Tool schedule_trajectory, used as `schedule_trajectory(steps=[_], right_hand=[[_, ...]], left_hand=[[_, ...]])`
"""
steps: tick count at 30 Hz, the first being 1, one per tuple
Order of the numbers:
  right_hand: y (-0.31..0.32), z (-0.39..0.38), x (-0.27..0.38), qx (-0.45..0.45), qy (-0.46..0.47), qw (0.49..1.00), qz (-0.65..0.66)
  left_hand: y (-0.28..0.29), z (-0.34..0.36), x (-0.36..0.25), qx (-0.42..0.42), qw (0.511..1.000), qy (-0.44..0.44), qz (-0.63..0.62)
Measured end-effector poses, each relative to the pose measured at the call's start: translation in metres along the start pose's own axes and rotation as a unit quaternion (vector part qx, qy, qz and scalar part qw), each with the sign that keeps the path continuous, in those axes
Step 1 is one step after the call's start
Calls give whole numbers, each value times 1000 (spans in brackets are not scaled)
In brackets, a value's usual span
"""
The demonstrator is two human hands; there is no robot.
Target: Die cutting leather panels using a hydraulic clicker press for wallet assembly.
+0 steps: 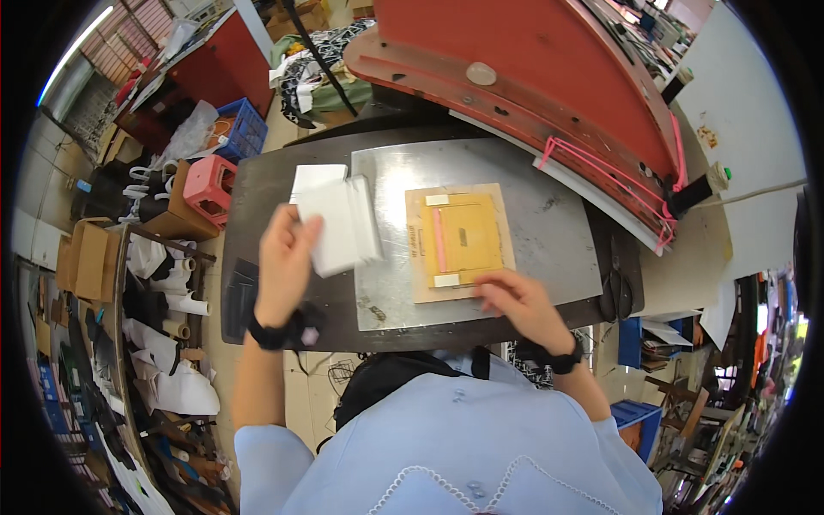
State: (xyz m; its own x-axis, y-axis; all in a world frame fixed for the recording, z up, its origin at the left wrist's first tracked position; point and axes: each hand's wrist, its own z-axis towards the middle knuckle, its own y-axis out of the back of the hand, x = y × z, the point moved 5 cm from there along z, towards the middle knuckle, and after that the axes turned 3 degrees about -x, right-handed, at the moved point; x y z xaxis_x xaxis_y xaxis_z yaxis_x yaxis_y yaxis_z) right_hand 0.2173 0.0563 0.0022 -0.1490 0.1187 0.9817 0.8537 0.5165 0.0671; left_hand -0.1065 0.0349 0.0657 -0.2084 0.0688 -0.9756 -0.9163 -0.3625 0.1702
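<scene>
My left hand (287, 249) is closed on the edge of a white rectangular sheet (330, 236), blurred by motion; whether it is one sheet or several I cannot tell. Behind it, more white sheets (319, 176) lie on the dark table. A tan board (418, 287) rests flat on a metal plate (549, 249). It carries a yellow rectangular piece (476, 236) with a pink strip (441, 240) and two small pale blocks at its left side. Over the board's near right corner is my right hand (519, 300), its fingers loosely bent and apart, with nothing visible in them.
A large red machine (515, 60) overhangs the table's far right, with pink cord (601, 176) along its edge. Black scissors (615, 287) lie at the table's right end. To the left stand a pink stool (206, 184), a blue crate (245, 129) and a rack of rolls (176, 300).
</scene>
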Motion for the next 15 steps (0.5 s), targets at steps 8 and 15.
schedule_trajectory(steps=[8,15], right_hand=[[-8,7,1,16,-20,999,39],[37,50,-10,-82,-10,996,21]], left_hand=[[-114,-73,40,133,954,173,-203],[-95,-42,25,88,981,-34,170]])
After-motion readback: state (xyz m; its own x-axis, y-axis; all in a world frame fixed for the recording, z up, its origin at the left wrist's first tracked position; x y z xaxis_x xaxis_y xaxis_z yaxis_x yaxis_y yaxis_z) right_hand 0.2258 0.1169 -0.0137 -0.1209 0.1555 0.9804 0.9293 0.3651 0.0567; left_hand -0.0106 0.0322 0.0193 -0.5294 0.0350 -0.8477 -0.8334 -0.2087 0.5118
